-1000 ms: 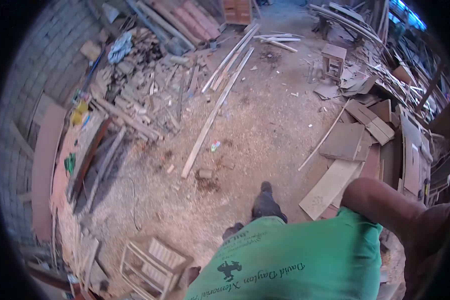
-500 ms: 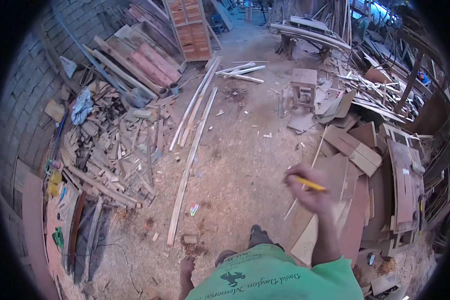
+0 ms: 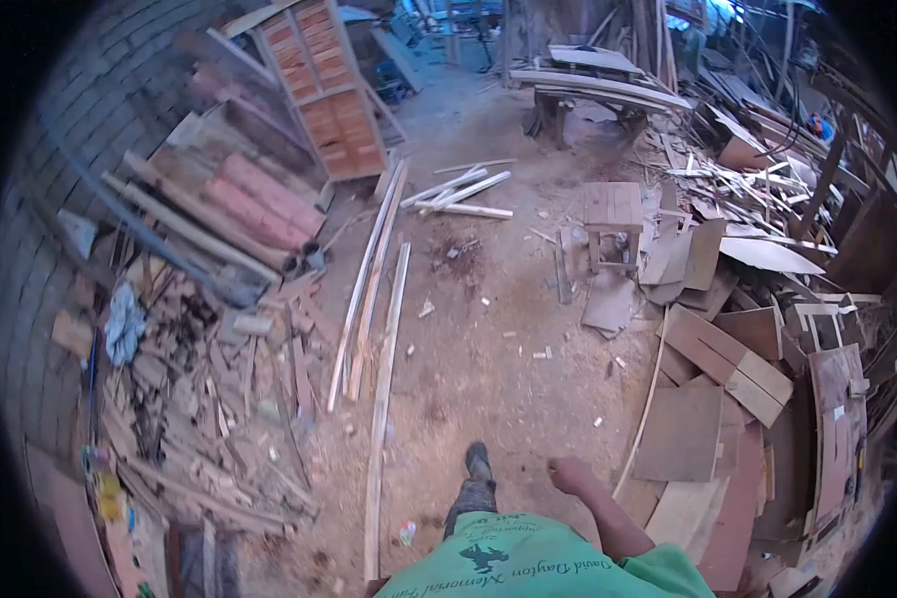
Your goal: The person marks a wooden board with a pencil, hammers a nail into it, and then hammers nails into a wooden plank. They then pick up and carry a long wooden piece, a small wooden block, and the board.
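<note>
My right hand (image 3: pixel 568 476) hangs low in front of me, just right of my outstretched leg, over the chip-strewn floor. Its fingers are curled closed. Whatever they may hold is hidden; the yellow pencil seen half a second ago does not show. A dark shoe (image 3: pixel 478 460) reaches forward beside the hand. At the bottom edge, left of my green shirt (image 3: pixel 528 558), only a sliver of my left hand or arm (image 3: pixel 374 587) shows, its fingers out of sight. A long pale wood strip (image 3: pixel 384 399) lies on the floor ahead of it.
Scrap wood (image 3: pixel 199 399) is heaped along the block wall at left. Plywood sheets (image 3: pixel 678 434) lie stacked at right, near a small wooden stool (image 3: pixel 613 224). A panelled wooden door (image 3: pixel 329 110) leans at the back left. More strips (image 3: pixel 458 194) lie across the floor ahead.
My right hand has swung down and lower, and the pencil has gone from sight. My left hand has dropped back to the bottom edge. The view has tilted and shifted, with one leg forward.
</note>
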A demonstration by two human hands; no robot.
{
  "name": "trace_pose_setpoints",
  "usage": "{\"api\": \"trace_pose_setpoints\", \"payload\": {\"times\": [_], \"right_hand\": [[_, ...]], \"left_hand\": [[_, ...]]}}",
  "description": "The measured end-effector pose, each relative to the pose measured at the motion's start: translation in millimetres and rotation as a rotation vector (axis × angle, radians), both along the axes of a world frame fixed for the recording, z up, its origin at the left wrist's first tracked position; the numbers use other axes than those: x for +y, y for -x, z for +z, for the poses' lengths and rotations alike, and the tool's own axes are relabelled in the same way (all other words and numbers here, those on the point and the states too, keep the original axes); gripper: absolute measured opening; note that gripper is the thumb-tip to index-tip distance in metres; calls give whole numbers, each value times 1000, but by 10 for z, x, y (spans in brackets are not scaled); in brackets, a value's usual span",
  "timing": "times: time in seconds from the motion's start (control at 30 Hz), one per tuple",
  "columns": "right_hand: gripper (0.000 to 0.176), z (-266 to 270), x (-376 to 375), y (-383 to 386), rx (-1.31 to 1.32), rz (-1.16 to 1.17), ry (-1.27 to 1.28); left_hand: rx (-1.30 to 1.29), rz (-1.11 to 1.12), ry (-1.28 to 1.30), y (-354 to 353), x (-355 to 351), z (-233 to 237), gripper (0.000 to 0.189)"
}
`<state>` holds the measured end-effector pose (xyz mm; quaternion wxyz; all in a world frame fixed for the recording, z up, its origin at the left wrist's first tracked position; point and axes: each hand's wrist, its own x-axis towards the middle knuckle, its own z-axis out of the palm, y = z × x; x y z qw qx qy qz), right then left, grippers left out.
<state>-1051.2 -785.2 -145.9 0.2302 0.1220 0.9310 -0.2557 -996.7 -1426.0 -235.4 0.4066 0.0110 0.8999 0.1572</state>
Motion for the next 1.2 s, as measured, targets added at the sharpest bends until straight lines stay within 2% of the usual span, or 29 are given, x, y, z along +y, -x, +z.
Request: {"api": "trace_pose_setpoints", "payload": {"times": [0.07, 0.13, 0.17, 0.2, 0.23, 0.27, 0.33, 0.37, 0.4, 0.47, 0.5, 0.57, 0.6, 0.63, 0.67, 0.7, 0.73, 0.77, 0.8, 0.83, 0.9, 0.97, 1.0, 1.03, 1.1, 1.17, 1.2], "right_hand": [[28, -646, 453, 36, -33, -174, -23], [33, -902, 798, 8, -236, -761, 465], [35, -1206, 880, -76, -185, -1031, 609], [36, -1449, 913, -107, -125, -1303, 755], [36, -1409, 955, -61, -151, -1424, 831], [36, -1277, 949, 18, -175, -1542, 906], [29, -1054, 891, 364, -198, -1556, 751], [29, -1101, 891, 557, -234, -1560, 786], [28, -1174, 871, 679, -272, -1561, 817], [29, -1111, 943, 1192, -372, -1568, 889], [31, -1169, 1036, 1417, -452, -1568, 899], [34, -1767, 1217, 2155, -578, -1551, 952], [30, -2533, 1336, 2442, -636, -647, 607], [28, -3009, 1453, 2831, -467, 107, 42], [24, -2729, 1601, 3550, -453, -425, 282], [20, -2183, 1746, 4408, -285, -966, 507], [23, -2260, 1897, 5176, -210, -849, 310], [33, -1971, 1924, 5937, 83, -782, 89], [39, -1509, 2130, 6724, 23, -660, 214], [43, -1047, 2167, 7398, 137, -687, 293], [41, -777, 2237, 8602, 298, -553, 291], [41, -719, 2252, 9558, 253, -490, 478], [43, -560, 2238, 9940, 259, -427, 503], [44, -451, 2221, 10316, 262, -363, 530], [49, -797, 2022, 10975, 308, -287, 494], [55, -910, 1925, 11608, -86, -139, 434], [57, -1426, 1774, 11853, -118, -72, 446]], "left_hand": [[-9, 53, -12, 913, 168, -13, 37], [48, 70, -64, 1922, 412, -19, 36], [121, 48, -119, 2525, 556, -74, 36], [222, -49, -159, 3178, 737, -141, 36], [252, -467, -34, 4043, 986, -240, 41], [297, -506, -87, 4692, 1297, -37, 37], [319, -109, -158, 5867, 1982, 238, 38], [280, 83, -238, 6332, 2477, 738, 38], [339, 132, -353, 6744, 2872, 1051, 37], [375, 180, -494, 7334, 3397, 1298, 37], [354, 175, -509, 7568, 3549, 1365, 38], [356, 95, -504, 8241, 3892, 1344, 41], [347, 31, -460, 8389, 3880, 1140, 42], [328, -31, -411, 8508, 3764, 1033, 43], [199, -109, -290, 8678, 3690, 1056, 46], [69, -184, -180, 8850, 3679, 1064, 50], [-61, -259, -80, 9007, 3705, 1035, 54], [-19, -471, 3, 9148, 3580, 828, 46], [23, -681, 83, 9269, 3366, 550, 42], [-99, -537, 56, 9363, 3181, 345, 41], [-147, -565, -13, 9631, 2875, 15, 35], [10, -909, -112, 10086, 2822, -208, 30], [220, -1146, -147, 10359, 2883, -265, 32], [-51, -696, -120, 10651, 3003, -357, 33], [-557, 222, -33, 11337, 3342, -581, 36], [-396, -145, -31, 12127, 3779, -768, 33], [-297, -335, -42, 12667, 4011, -1032, 35]]}}
